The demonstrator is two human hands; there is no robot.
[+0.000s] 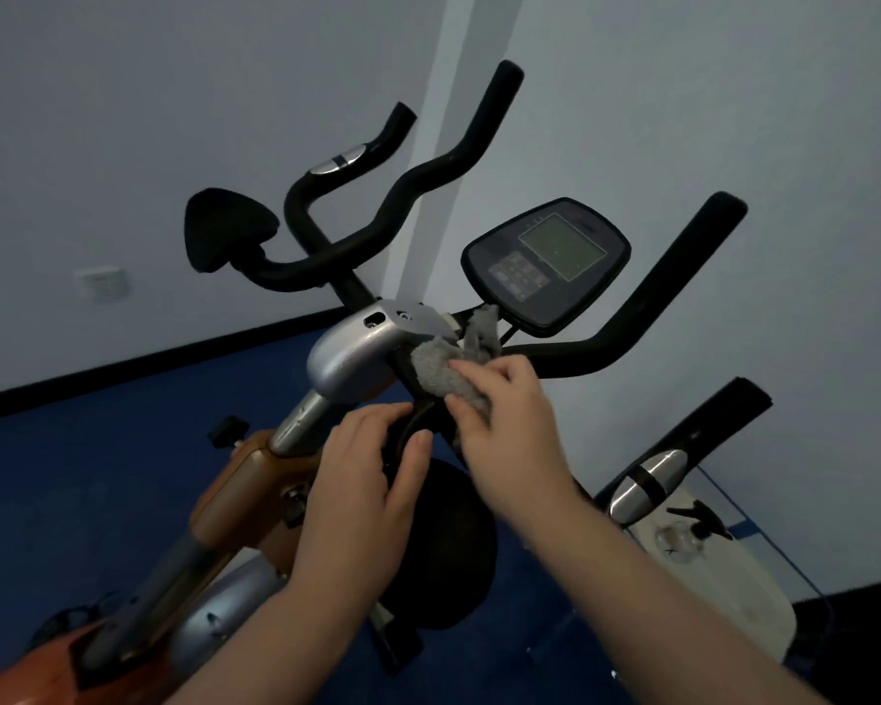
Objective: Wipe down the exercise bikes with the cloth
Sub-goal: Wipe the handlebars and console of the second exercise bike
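Right hand [509,429] first: I am pinching the grey cloth [448,368] between fingers and thumb and pressing it onto the black handlebar stem just below the silver clamp housing [357,348]. Part of the cloth is bunching up loose above my knuckles, toward the underside of the console [545,262], which is sitting above and to the right of the housing. I am steadying things with my left hand [372,480], its fingers curling round the dark stem and cable just below the housing, thumb lying alongside.

I am judging the risks from here. A thin cable is running past the stem right where I am rubbing, so the loose tail of cloth could be snagging on it and tugging it if I pull hard. The cloth is wadded rather than spread flat, so I am probably missing parts of the stem. The second bike's handlebar [647,480], down and to the right of the housing, is lying close to my right forearm, and a wide sweep could be knocking against it.
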